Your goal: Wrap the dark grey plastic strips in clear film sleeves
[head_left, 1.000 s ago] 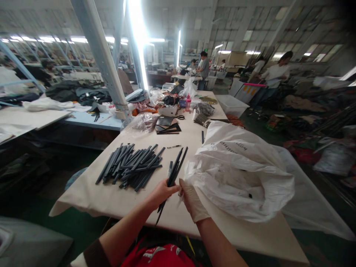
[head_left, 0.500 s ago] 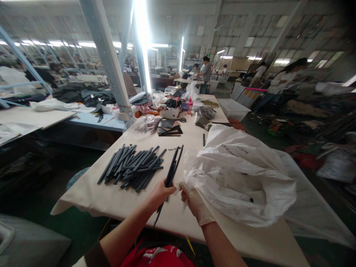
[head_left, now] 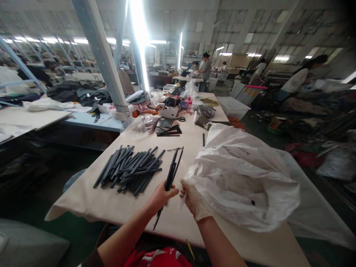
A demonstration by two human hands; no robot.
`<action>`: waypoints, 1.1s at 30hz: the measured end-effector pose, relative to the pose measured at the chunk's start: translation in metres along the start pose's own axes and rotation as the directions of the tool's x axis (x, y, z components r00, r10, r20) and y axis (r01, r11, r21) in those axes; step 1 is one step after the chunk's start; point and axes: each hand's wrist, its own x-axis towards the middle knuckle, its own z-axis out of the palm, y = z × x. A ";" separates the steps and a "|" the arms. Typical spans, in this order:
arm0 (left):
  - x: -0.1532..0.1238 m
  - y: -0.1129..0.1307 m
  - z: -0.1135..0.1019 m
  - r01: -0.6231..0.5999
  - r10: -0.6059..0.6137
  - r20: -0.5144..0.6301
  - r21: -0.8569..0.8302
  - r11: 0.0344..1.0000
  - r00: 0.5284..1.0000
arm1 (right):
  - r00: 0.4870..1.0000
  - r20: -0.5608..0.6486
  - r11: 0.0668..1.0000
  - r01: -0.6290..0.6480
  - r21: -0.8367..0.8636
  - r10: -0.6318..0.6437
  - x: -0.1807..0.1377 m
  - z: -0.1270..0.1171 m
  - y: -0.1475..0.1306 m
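Several dark strips (head_left: 171, 168) stand in a slanted bunch above the near part of the counter (head_left: 91, 207), their upper ends fanned slightly apart and their lower ends pointing toward the person's body. The bare left hand (head_left: 160, 195) is closed around them below the middle, its thumb stretched out to the right. Just beside it, the gloved right hand (head_left: 196, 202) has its fingers curled in at the near left edge of a large white bag (head_left: 239, 152); thin, see-through plastic shows at the fingertips, but whether the hand grips this or the bag's edge cannot be told.

To the left lies a loose pile of similar strips (head_left: 129, 168), crossing one another at many angles. A pen (head_left: 170, 150) lies beyond the bunch, partly behind its tips, and a single strip (head_left: 203, 139) lies near the bag's far left side. The bag is crumpled, handwritten on top, with a small black piece (head_left: 253, 203) on it.

Farther along are flat dark sheets (head_left: 168, 128), a clear plastic bag (head_left: 145, 124) to their left and black-handled scissors (head_left: 181, 119) to their right. Behind these stands a pink bottle (head_left: 188, 106) amid clutter. Beyond the counter, a person in a grey top (head_left: 205, 68) stands, and at the right another in a white top (head_left: 296, 81) leans forward.
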 end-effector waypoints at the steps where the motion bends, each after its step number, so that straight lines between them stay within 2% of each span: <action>1: 0.001 0.001 0.001 0.004 -0.004 -0.007 -0.003 1.000 1.000 | 1.000 0.013 1.000 -0.007 0.014 0.006 0.003 0.002 0.001; 4: 0.009 -0.001 0.002 0.006 -0.008 -0.069 -0.020 1.000 0.998 | 0.998 0.038 0.998 0.045 -0.048 -0.043 0.008 0.004 0.002; 7: 0.019 -0.004 -0.001 0.031 -0.038 -0.112 -0.057 0.998 0.993 | 0.999 0.008 0.990 0.043 -0.131 -0.043 0.013 0.002 -0.002; 10: 0.028 -0.003 -0.002 0.057 -0.065 -0.100 -0.080 0.995 0.993 | 0.999 0.023 0.983 0.042 -0.178 -0.039 0.018 -0.001 -0.008; 14: 0.039 -0.002 0.003 0.019 -0.023 -0.077 -0.058 0.998 0.997 | 0.999 0.052 0.980 -0.003 -0.198 0.013 0.027 -0.004 -0.010; 16: 0.043 -0.007 0.003 0.009 -0.011 -0.041 -0.046 0.999 0.999 | 0.997 0.057 0.989 -0.047 -0.137 0.055 0.034 -0.007 -0.011; 19: 0.042 -0.015 -0.004 0.060 -0.056 0.063 -0.075 0.995 0.996 | 0.991 0.070 0.993 -0.115 0.021 0.114 0.045 -0.011 -0.015; 22: 0.030 -0.018 -0.016 0.110 -0.093 0.126 -0.134 0.985 0.988 | 0.967 0.166 0.959 -0.222 0.178 0.193 0.053 -0.013 -0.022; 26: 0.000 -0.010 -0.034 0.081 -0.063 0.140 -0.128 0.988 0.988 | 0.912 0.289 0.849 -0.386 0.360 0.291 0.055 -0.012 -0.032; 30: -0.029 -0.007 -0.047 0.075 -0.057 0.176 -0.096 0.993 0.983 | 0.916 0.302 0.839 -0.372 0.397 0.263 0.048 -0.008 -0.040; 33: -0.045 -0.011 -0.048 0.103 -0.084 0.236 -0.069 0.992 0.968 | 0.929 0.294 0.861 -0.329 0.389 0.222 0.043 -0.006 -0.042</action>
